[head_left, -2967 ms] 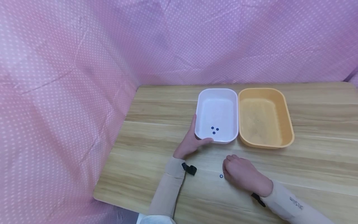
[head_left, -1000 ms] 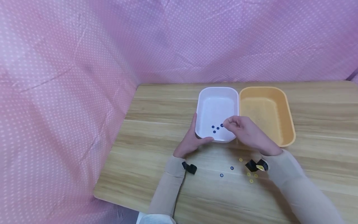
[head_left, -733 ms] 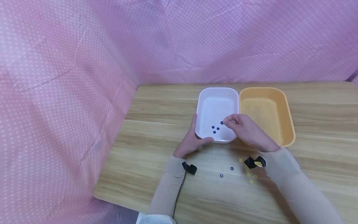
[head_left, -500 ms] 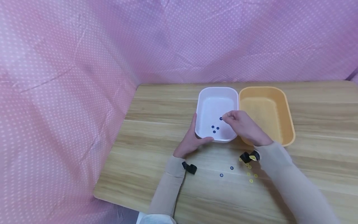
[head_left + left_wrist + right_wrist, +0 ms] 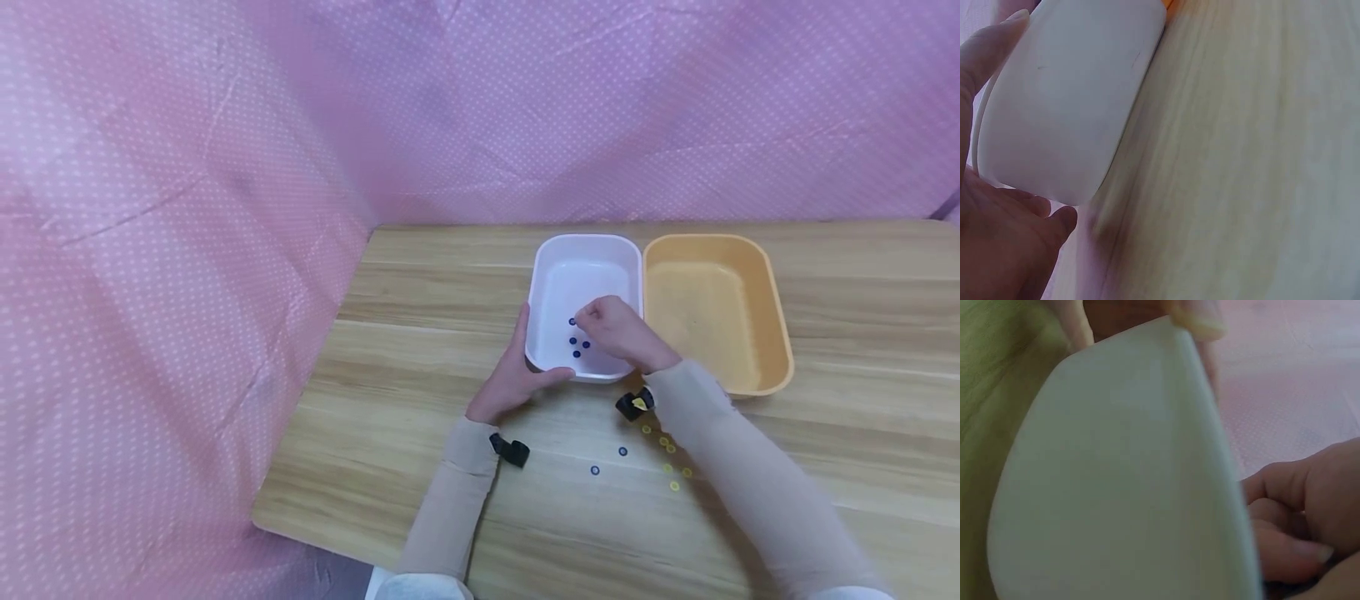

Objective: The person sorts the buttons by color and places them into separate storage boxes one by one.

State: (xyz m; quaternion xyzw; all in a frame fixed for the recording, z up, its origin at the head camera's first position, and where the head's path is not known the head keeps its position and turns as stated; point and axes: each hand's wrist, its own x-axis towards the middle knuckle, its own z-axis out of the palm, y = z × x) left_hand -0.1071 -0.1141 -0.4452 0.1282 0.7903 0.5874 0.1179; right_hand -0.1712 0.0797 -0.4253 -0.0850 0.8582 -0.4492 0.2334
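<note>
My left hand (image 5: 513, 379) grips the near left corner of a white plastic tub (image 5: 534, 287), thumb on the near rim and fingers along the left side. In the left wrist view the thumb and fingers spread round the tub's outer wall. My right hand (image 5: 618, 332) is over the tub, pinching a small dark blue button (image 5: 572, 322) between thumb and fingertips. Just below it, 3 more dark blue buttons (image 5: 577, 354) lie on the tub's floor. In the right wrist view the tub's wall (image 5: 1116, 469) hides much, and only a dark sliver shows at the fingertips.
A yellow-orange tub (image 5: 783, 350) stands against the white tub's right side. On the wooden table (image 5: 390, 333), dark blue buttons (image 5: 622, 452) and several yellow ring-like buttons (image 5: 687, 472) lie nearer me, beside my right forearm. A pink dotted cloth (image 5: 465, 117) hangs behind.
The right hand has risen from the table into the white tub with a blue button, then shifted left over it. More yellow buttons show on the table. The left hand stays put.
</note>
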